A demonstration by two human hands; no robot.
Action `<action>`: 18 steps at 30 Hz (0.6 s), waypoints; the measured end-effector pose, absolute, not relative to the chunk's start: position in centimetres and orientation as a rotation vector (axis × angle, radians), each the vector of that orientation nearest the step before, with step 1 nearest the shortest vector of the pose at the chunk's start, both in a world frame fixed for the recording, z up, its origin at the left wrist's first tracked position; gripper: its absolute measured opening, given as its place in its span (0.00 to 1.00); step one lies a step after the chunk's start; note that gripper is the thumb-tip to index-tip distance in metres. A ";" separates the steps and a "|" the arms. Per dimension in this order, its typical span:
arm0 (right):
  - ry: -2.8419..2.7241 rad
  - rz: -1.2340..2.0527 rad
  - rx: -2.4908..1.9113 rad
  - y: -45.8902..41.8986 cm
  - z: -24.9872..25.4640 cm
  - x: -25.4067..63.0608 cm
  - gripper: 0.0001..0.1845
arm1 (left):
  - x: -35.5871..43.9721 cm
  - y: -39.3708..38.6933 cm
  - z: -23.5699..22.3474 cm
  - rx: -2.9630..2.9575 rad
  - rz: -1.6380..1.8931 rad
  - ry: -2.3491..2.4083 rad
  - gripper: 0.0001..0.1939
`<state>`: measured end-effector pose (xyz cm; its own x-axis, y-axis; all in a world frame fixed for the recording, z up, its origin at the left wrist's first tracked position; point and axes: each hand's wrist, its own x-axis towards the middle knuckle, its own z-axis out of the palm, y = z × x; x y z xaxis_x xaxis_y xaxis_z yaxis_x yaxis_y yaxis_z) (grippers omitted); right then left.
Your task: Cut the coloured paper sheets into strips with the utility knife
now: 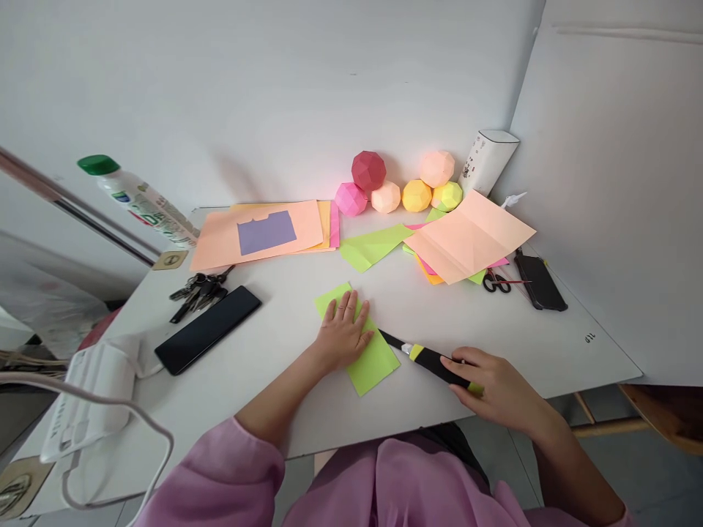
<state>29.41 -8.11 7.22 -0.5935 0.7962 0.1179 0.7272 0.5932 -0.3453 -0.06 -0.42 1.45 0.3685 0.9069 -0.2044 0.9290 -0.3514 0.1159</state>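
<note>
A strip of lime green paper (373,366) lies slanted near the table's front edge. My left hand (344,331) is flat on its upper part, fingers spread, pressing it to the white tabletop. In my right hand (494,384) is a utility knife (439,364) with a black and yellow handle, my fingers wrapped around its rear end. Its dark blade points left, and the tip is at or very close to the paper's right edge; whether it touches I cannot tell.
Behind are stacked peach sheets (220,238), a green piece (373,245), a folded peach sheet (466,238) and several paper balls (368,170). Scissors (497,282) and a black case (541,282) lie right; keys (203,293), a phone (209,329), a power strip (91,395) and a bottle (140,201) left.
</note>
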 end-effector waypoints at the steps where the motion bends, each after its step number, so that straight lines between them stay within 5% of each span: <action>1: -2.565 0.381 -1.247 -8.0 7.2 29.4 0.18 | -0.1 -0.4 1.5 2.414 -0.161 1.647 0.34; 18: -2.531 0.344 -1.247 -5.9 6.9 28.4 0.17 | -0.2 -0.4 1.0 2.441 -0.089 1.652 0.34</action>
<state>28.43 -5.91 6.92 -0.5795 0.7994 0.1586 0.7282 0.5952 -0.3397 -0.21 -0.39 1.00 0.3763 0.9131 -0.1571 0.9247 -0.3596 0.1249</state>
